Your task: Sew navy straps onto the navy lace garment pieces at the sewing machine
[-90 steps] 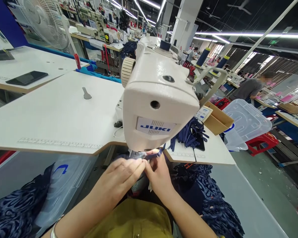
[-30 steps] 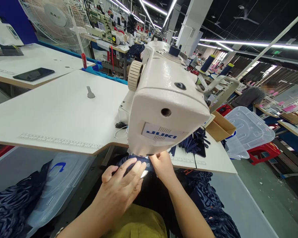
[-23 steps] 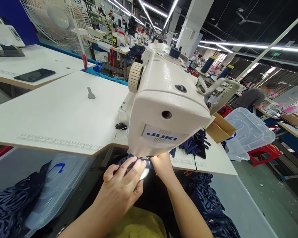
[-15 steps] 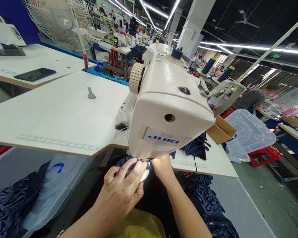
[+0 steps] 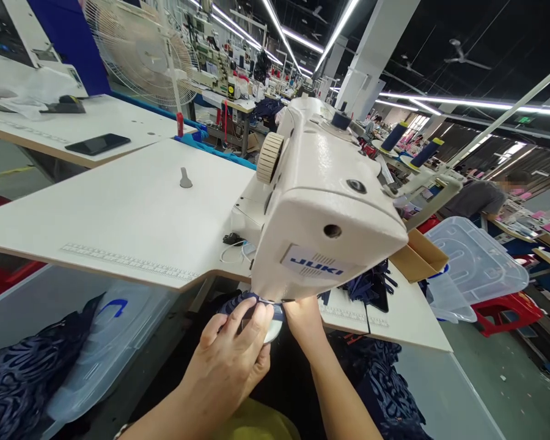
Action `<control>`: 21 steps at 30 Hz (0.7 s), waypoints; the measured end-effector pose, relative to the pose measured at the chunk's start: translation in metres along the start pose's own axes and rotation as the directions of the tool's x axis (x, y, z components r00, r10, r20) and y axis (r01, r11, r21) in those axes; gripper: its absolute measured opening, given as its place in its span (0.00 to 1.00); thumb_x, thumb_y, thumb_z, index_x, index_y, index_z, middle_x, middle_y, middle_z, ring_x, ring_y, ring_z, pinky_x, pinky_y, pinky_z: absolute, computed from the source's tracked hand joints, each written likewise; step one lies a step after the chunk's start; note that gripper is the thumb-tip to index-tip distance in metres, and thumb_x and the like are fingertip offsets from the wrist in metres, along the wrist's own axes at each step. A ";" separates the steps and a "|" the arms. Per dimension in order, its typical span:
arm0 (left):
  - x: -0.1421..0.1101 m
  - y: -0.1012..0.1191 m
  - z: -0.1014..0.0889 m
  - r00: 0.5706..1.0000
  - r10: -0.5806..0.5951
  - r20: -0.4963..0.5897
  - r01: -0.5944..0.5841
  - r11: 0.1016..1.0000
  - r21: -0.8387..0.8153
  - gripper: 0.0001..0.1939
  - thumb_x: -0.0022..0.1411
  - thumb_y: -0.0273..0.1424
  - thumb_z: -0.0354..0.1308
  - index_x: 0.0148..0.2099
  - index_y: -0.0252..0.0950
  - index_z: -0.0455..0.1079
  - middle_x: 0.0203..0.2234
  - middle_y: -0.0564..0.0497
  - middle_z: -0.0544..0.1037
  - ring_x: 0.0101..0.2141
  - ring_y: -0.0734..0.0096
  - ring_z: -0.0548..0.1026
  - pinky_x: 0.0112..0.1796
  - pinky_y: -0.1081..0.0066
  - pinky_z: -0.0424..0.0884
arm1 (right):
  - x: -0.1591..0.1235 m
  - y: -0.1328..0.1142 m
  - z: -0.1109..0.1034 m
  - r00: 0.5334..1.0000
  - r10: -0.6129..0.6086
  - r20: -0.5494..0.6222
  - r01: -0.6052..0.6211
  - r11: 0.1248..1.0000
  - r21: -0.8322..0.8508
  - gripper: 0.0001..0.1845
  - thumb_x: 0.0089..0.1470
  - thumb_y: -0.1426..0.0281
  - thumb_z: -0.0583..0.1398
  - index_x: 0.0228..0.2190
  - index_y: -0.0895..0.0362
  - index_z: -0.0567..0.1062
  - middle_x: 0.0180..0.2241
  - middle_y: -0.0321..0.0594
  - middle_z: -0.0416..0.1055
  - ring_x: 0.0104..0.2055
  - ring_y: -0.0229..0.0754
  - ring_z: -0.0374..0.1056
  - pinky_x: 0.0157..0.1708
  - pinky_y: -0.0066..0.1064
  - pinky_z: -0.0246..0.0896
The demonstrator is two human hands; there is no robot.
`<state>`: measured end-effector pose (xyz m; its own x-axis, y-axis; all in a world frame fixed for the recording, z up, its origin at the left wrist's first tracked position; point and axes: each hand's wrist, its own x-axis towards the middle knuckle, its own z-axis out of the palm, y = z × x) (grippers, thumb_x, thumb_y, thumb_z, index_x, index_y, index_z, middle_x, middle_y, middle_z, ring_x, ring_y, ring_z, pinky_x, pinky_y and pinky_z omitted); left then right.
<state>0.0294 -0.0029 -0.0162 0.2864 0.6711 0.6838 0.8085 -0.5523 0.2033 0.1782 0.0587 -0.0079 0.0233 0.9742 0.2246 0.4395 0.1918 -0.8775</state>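
My left hand is closed with its fingertips pressed on navy patterned fabric, at the front of a white sewing machine marked JUKI. A white rounded part shows just below the fabric, beside my left fingers. On the right side of the fabric, my right hand pinches its edge close under the machine head. Its fingertips are partly hidden by the head, as are the needle and presser foot.
Navy fabric pieces lie in a clear plastic bin at left, and more navy pieces hang at right. On the white table rests a small grey metal piece. A cardboard box stands at right; a phone lies at far left.
The view has swung a little left, so the machine and table appear further right and lower. Both hands keep about the same place at the fabric beneath the machine head.
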 end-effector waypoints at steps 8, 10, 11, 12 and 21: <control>-0.001 -0.003 -0.004 1.000 -0.027 0.004 0.027 0.999 -0.019 0.18 0.63 0.33 0.51 0.55 0.40 0.67 0.49 0.54 0.77 0.49 0.63 0.72 0.47 0.61 0.58 | 0.002 -0.006 0.000 0.998 -0.060 0.014 0.059 0.997 0.039 0.10 0.50 0.76 0.54 0.32 0.55 0.75 0.30 0.39 0.75 0.42 0.46 0.68 0.44 0.35 0.59; -0.001 -0.003 -0.003 1.000 -0.027 0.011 0.028 0.999 -0.033 0.18 0.64 0.33 0.51 0.55 0.41 0.67 0.49 0.54 0.77 0.49 0.63 0.72 0.47 0.61 0.57 | 0.002 -0.006 0.000 0.999 -0.048 0.009 0.048 0.999 0.021 0.09 0.49 0.75 0.55 0.31 0.55 0.74 0.31 0.40 0.75 0.41 0.46 0.68 0.42 0.35 0.60; -0.001 -0.003 -0.003 1.000 -0.025 0.011 0.026 0.999 -0.037 0.18 0.64 0.33 0.51 0.55 0.41 0.67 0.49 0.54 0.77 0.49 0.63 0.72 0.47 0.61 0.57 | 0.002 -0.005 0.000 0.999 -0.039 0.004 0.039 0.999 0.010 0.08 0.49 0.75 0.55 0.30 0.55 0.74 0.31 0.41 0.75 0.40 0.46 0.68 0.41 0.35 0.60; -0.002 -0.003 -0.002 1.000 -0.019 0.011 0.019 0.999 -0.039 0.18 0.64 0.33 0.51 0.55 0.40 0.67 0.49 0.54 0.77 0.49 0.63 0.72 0.48 0.61 0.57 | 0.002 -0.004 0.000 1.000 -0.028 0.000 0.028 1.000 0.000 0.08 0.49 0.75 0.55 0.29 0.55 0.74 0.32 0.41 0.75 0.39 0.46 0.68 0.39 0.34 0.60; 0.000 0.000 -0.002 0.999 0.052 -0.015 -0.052 0.998 -0.022 0.18 0.65 0.31 0.49 0.56 0.41 0.66 0.48 0.55 0.77 0.49 0.63 0.72 0.47 0.60 0.56 | 0.000 0.004 0.002 0.999 0.000 -0.041 0.000 1.000 -0.008 0.06 0.49 0.73 0.54 0.30 0.57 0.71 0.33 0.41 0.72 0.36 0.42 0.64 0.37 0.31 0.59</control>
<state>0.0289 -0.0037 -0.0146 0.3204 0.6338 0.7040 0.7808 -0.5975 0.1825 0.1783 0.0600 -0.0126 0.0598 0.9685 0.2418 0.4468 0.1906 -0.8741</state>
